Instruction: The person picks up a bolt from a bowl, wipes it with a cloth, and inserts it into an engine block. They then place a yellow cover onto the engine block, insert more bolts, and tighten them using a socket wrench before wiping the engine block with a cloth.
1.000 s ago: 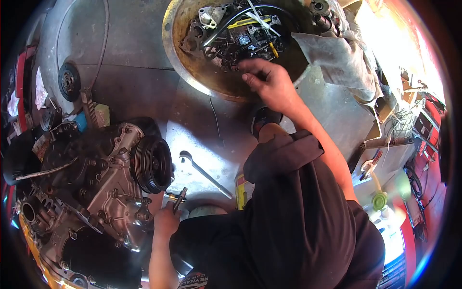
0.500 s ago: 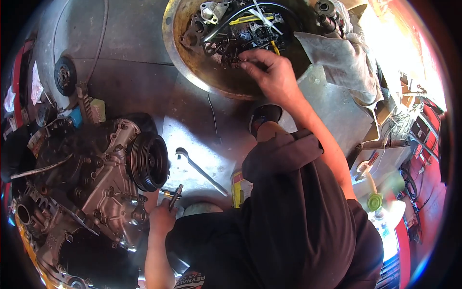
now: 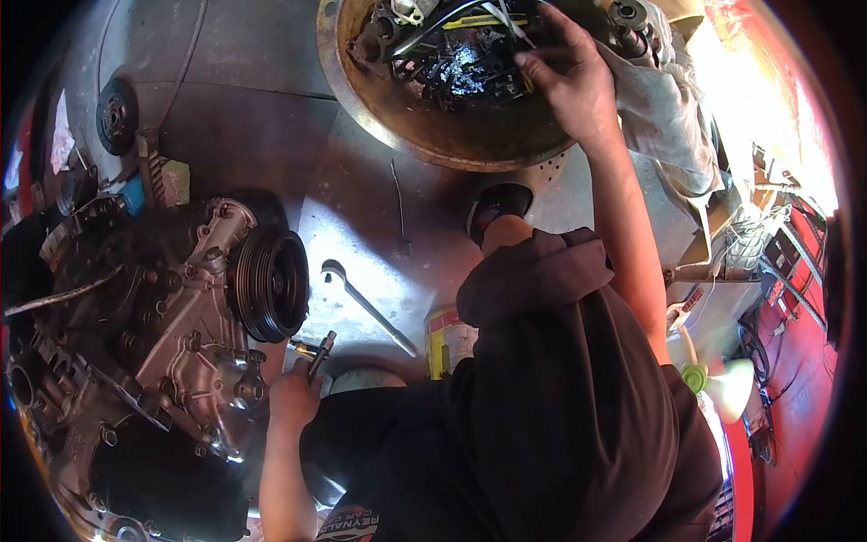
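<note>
My right hand (image 3: 576,86) is over the right side of a large round metal basin (image 3: 368,126), with thumb and fingers apart and nothing seen between them. Dark, oily metal parts (image 3: 465,77) and a yellow strip-like piece (image 3: 486,21) lie inside the basin, along with a black hose. At the lower left, my left hand (image 3: 294,394) is closed around a metal tool (image 3: 322,351) with a cylindrical end and a brass-coloured piece beside it. The tool is close to the ribbed crank pulley (image 3: 273,285) of an engine (image 3: 185,339).
A long-handled ratchet (image 3: 372,310) lies on the floor between engine and basin. Near my knee stands a yellow-and-red can (image 3: 442,348). A grey cloth (image 3: 655,113) hangs right of the basin, and a green fan (image 3: 697,377) is farther right. A clutch-like disc (image 3: 117,116) rests at the left.
My right hand has moved right and upward across the basin, and its pinched fingers have spread. My left hand keeps its grip on the metal tool. The whole view has shifted slightly.
</note>
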A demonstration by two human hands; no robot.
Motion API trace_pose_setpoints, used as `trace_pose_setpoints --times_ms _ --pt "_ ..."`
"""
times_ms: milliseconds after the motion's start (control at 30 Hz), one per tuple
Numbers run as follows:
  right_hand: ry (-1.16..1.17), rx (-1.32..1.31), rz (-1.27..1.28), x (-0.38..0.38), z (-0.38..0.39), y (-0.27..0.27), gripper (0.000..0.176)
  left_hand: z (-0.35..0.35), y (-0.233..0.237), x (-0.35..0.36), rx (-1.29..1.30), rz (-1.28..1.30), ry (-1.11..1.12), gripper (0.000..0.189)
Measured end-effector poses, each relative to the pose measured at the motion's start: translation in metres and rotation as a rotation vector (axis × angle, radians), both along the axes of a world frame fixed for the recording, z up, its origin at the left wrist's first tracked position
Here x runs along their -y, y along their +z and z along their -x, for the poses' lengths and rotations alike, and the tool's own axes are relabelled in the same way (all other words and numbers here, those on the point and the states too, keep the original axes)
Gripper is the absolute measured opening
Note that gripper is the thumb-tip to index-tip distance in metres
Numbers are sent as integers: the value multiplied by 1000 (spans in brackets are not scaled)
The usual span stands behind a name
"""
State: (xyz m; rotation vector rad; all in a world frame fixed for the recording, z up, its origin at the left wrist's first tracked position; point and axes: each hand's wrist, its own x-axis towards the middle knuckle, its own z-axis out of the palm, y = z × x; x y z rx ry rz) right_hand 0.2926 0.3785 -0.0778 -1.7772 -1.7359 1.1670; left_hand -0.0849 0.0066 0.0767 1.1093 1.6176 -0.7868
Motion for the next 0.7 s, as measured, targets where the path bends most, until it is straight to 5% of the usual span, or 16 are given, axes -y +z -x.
trace_pose_setpoints --times_ms 100,200,333,367,500,700 --pt "40 218 76 -5 -3 -2 56 1 0 1 -10 5 -6 26" --pt "201 402 -213 -7 -9 -44 68 2 -2 6 -2 -8 -20 26" --pt "297 760 -99 3 33 -46 88 0 0 3 2 6 -9 26" --pt "303 770 -43 4 42 -35 81 1 0 5 2 13 -3 26" --pt "401 399 250 26 75 -13 67 1 -1 3 -6 18 -9 26" --pt "394 224 191 45 67 -11 56 1 -1 2 -20 -15 4 27"
